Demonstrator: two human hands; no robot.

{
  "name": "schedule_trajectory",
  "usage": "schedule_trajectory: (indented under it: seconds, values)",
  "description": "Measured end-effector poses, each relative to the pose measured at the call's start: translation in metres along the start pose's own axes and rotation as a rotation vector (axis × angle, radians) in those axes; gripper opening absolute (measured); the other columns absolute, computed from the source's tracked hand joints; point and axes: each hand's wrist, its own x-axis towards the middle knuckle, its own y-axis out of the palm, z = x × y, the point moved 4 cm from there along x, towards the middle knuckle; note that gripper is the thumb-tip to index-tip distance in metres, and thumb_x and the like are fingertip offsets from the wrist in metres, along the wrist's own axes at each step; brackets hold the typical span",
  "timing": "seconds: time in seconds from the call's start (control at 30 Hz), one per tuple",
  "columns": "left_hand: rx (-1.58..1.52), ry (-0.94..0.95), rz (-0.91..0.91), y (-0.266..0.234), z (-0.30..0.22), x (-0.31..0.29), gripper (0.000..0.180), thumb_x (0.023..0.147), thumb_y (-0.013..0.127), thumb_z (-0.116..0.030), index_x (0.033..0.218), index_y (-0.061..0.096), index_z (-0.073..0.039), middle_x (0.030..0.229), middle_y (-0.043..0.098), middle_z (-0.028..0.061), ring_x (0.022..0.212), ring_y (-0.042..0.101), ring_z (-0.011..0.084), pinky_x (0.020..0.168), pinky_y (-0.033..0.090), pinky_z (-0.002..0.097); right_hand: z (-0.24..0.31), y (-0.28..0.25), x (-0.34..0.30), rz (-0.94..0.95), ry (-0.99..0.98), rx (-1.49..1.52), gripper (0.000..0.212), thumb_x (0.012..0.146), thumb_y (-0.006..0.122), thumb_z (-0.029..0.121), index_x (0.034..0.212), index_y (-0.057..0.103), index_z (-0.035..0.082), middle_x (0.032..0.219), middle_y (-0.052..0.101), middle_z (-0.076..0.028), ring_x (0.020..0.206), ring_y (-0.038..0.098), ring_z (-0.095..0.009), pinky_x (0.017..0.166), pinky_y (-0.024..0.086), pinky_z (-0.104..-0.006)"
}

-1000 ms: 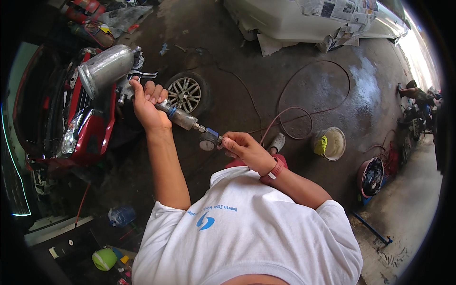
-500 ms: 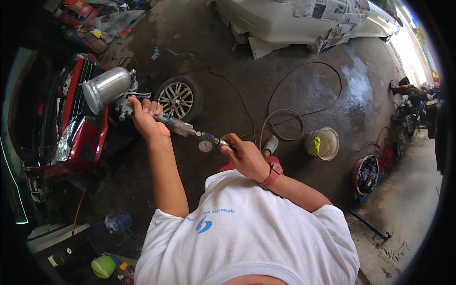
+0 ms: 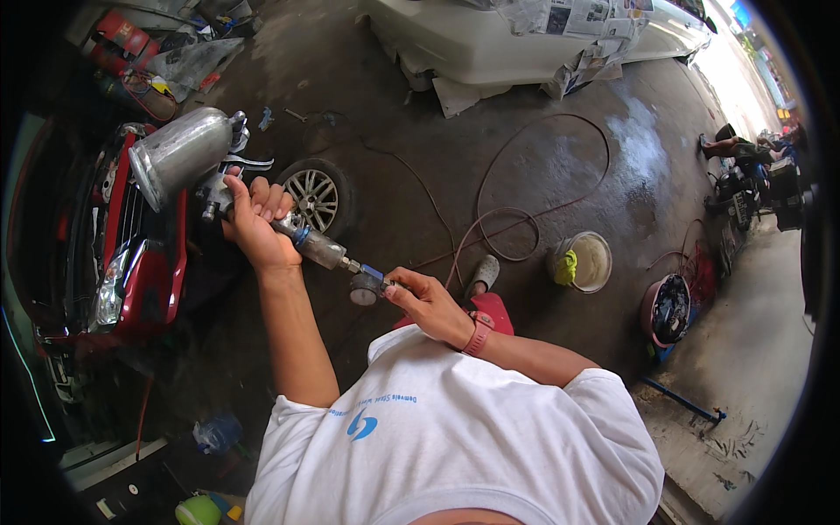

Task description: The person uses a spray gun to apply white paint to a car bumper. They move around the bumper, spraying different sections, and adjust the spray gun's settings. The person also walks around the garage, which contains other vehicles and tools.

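My left hand (image 3: 260, 223) is wrapped round the grip of a metal spray gun (image 3: 322, 248), whose trigger lever stands beyond the fingers. A large silver cup (image 3: 185, 156) on the gun tilts toward the left. At the grip's lower end is a fitting with a round pressure gauge (image 3: 364, 290) and a blue part (image 3: 373, 272). Thumb and fingers of my right hand (image 3: 430, 308) close on the end of this fitting, just right of the gauge; the fingers partly hide the joint. A red watch sits on my right wrist.
A red car front (image 3: 144, 262) stands close at left, beside a loose wheel (image 3: 317, 198). A hose (image 3: 604, 144) loops over the floor. Right of my feet are a bucket (image 3: 594, 264) with a yellow-green cloth and a pink basin (image 3: 652, 311). A white car (image 3: 455, 52), partly papered, stands ahead.
The spray gun and both hands have shifted left in view, and the cup looks larger. The fitting has turned, showing its blue part. My right hand has moved closer to the gauge.
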Motion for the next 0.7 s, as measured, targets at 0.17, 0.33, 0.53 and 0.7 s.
schedule_trajectory:
  seconds: [0.17,0.33,0.53,0.7]
  values:
    - [0.003,0.035,-0.004,-0.006,-0.006,0.009,0.022,0.117,0.055,-0.039,0.124,0.058,-0.018,0.07,0.03,-0.0082,0.057,0.029,0.0038,0.056,0.028,0.0225,-0.009,-0.016,0.001,-0.015,0.063,-0.138,0.033,0.112,0.062,0.036,0.109,0.065,0.003,0.074,0.046,0.002,0.07,0.041,-0.009,0.064,0.036,-0.0306]
    - [0.133,0.238,-0.237,-0.019,-0.048,0.025,0.038,0.117,0.051,-0.046,0.095,0.05,-0.015,0.07,0.029,-0.0061,0.06,0.028,0.0075,0.057,0.03,0.0256,-0.004,-0.045,0.004,-0.165,0.072,-0.406,0.039,0.11,0.061,0.043,0.105,0.065,0.005,0.063,0.061,-0.013,0.056,0.062,-0.024,0.059,0.046,-0.0413]
    - [0.186,0.309,-0.307,-0.049,-0.076,0.018,0.034,0.118,0.049,-0.045,0.098,0.045,-0.017,0.069,0.028,-0.0053,0.06,0.03,0.0088,0.058,0.032,0.0265,0.006,-0.056,0.011,-0.265,-0.001,-0.421,0.044,0.109,0.062,0.048,0.115,0.059,0.004,0.069,0.067,-0.014,0.062,0.068,-0.034,0.064,0.05,-0.0472]
    - [0.053,0.224,-0.373,-0.065,-0.071,0.02,0.035,0.118,0.049,-0.043,0.095,0.045,-0.016,0.068,0.03,-0.0054,0.059,0.029,0.0079,0.057,0.033,0.026,0.006,-0.049,0.022,-0.198,-0.086,-0.303,0.036,0.113,0.058,0.039,0.113,0.055,0.003,0.079,0.065,-0.015,0.069,0.067,-0.032,0.068,0.05,-0.0458]
